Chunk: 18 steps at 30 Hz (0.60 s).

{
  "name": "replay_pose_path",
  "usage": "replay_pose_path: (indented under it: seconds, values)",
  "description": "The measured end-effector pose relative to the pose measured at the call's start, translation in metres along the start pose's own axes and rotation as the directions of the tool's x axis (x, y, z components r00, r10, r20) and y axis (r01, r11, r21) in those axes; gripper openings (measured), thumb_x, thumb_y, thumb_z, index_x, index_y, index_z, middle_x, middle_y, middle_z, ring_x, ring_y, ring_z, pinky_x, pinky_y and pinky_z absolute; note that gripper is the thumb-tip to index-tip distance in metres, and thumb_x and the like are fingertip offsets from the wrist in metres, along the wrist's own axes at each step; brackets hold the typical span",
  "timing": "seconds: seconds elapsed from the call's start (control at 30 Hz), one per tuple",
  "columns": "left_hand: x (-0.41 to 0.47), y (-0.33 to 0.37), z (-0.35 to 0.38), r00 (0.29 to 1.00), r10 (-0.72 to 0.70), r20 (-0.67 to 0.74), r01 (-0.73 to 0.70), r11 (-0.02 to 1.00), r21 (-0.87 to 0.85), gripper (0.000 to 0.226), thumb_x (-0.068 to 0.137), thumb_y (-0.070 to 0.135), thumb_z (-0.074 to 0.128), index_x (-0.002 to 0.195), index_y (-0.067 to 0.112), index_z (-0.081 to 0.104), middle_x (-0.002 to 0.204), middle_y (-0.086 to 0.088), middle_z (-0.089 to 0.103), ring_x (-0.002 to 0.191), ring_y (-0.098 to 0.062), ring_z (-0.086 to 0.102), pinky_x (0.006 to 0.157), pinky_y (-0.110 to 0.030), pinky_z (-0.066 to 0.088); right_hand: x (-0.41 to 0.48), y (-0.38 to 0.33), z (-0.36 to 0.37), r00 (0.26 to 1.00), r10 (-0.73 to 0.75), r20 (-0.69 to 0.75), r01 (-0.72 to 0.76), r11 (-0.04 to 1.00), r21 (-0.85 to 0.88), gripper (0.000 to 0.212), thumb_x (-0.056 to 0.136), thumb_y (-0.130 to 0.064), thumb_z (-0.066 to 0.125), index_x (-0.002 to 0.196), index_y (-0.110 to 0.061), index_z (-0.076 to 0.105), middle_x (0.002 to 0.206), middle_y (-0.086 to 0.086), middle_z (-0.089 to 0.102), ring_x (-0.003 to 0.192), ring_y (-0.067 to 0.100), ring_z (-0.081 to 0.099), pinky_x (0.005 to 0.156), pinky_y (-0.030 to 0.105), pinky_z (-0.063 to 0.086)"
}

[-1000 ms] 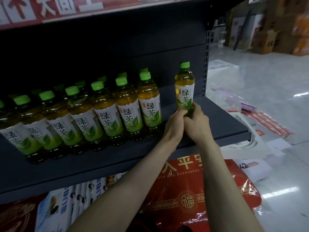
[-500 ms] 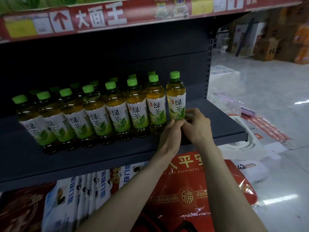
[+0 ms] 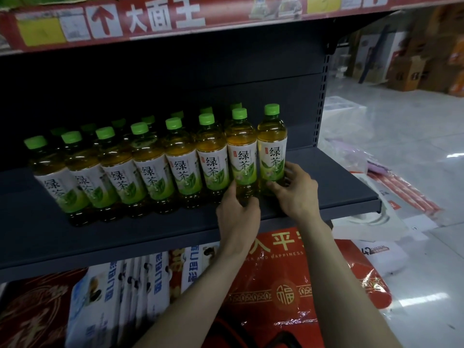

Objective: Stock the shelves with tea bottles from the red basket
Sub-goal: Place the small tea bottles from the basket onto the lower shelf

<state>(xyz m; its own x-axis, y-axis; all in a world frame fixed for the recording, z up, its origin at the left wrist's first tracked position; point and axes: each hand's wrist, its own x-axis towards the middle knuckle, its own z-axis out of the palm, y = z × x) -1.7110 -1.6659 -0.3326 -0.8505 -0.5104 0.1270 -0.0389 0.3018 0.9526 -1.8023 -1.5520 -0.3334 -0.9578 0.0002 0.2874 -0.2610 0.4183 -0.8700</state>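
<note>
The newest tea bottle (image 3: 272, 149) is standing upright at the right end of the front row on the dark shelf (image 3: 339, 187), touching its neighbour bottle (image 3: 241, 156) at its nine o'clock. The right hand (image 3: 296, 189) is wrapping its grip around the lower body of this end bottle, fingers pressing on the label's bottom edge, so the grip is clamped on it. The left hand (image 3: 238, 212) is cupping the base of the neighbour bottle, its fingers closing on the clear plastic below the label.

Judging by the amber liquid reaching the shoulder, each bottle is full and fairly heavy for its size, with thin plastic walls that are probably giving a little under a squeeze; the smooth label could be slippery, so the low, two-sided hold near the base looks the steadier place to take it, rather than the green cap (image 3: 272, 109).

The labels are reading 绿茶 in dark characters over a green leaf picture. The rest of the row (image 3: 140, 172) is running out toward nine o'clock, with a second row behind it. At twelve o'clock the red price strip (image 3: 160, 18) is showing 大面王 beside an upward arrow. At six o'clock, below the shelf, a red bag (image 3: 283, 292) is showing "HAPPINESS" and a 福 emblem. The red basket is not identifiable here.
</note>
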Motion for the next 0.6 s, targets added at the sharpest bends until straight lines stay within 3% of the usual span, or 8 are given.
replay_pose_path:
  seconds: [0.17,0.3,0.4,0.53,0.6]
  values:
    - [0.001,0.001,0.004,0.999,0.017,0.040,-0.019,0.999,0.042,0.060,0.080,0.036,0.051,0.140,0.040,0.055,0.124,-0.004,0.070,0.117,-0.029,0.064,0.102,-0.054,0.055,0.003,0.003,0.005,0.999,0.005,-0.036,-0.005,1.000,0.019,0.064,0.084,-0.025,0.086,0.141,-0.020,0.058,0.131,0.003,0.071,0.120,0.019,0.067,0.104,0.039,0.055]
    - [0.001,-0.002,0.005,0.996,0.018,0.082,-0.026,0.995,0.099,0.075,0.079,0.040,0.051,0.153,0.040,0.041,0.150,0.008,0.054,0.137,-0.020,0.052,0.114,-0.050,0.046,0.002,0.003,0.007,0.999,0.009,-0.042,-0.009,1.000,0.011,0.063,0.084,-0.026,0.085,0.141,-0.021,0.058,0.131,0.003,0.071,0.121,0.020,0.067,0.104,0.042,0.055]
    - [-0.005,0.003,-0.007,0.993,0.034,0.110,-0.043,0.996,0.084,0.073,0.084,0.035,0.054,0.155,0.039,0.041,0.156,0.012,0.049,0.142,-0.016,0.047,0.118,-0.047,0.043,-0.006,-0.001,0.012,0.995,0.000,-0.103,-0.001,1.000,-0.003,0.060,0.087,-0.028,0.082,0.141,-0.021,0.057,0.128,0.003,0.071,0.117,0.022,0.067,0.101,0.042,0.056]
    - [-0.009,-0.003,-0.042,0.997,0.071,-0.030,-0.072,0.997,-0.015,0.053,0.096,0.016,0.062,0.147,0.029,0.056,0.145,0.009,0.056,0.130,-0.008,0.055,0.111,-0.036,0.049,-0.025,-0.018,0.022,0.934,-0.097,-0.344,0.097,0.995,-0.016,0.037,0.092,-0.026,0.075,0.125,-0.015,0.063,0.119,0.002,0.066,0.111,0.020,0.063,0.098,0.041,0.055]
    - [-0.006,-0.009,-0.063,0.986,0.078,-0.150,-0.084,0.996,-0.034,0.050,0.097,0.007,0.061,0.143,0.026,0.059,0.139,0.008,0.055,0.123,-0.006,0.057,0.105,-0.029,0.051,-0.037,-0.028,0.031,0.928,-0.153,-0.339,0.161,0.987,-0.004,0.023,0.093,-0.020,0.071,0.115,-0.014,0.065,0.111,0.000,0.066,0.102,0.016,0.064,0.093,0.039,0.056]
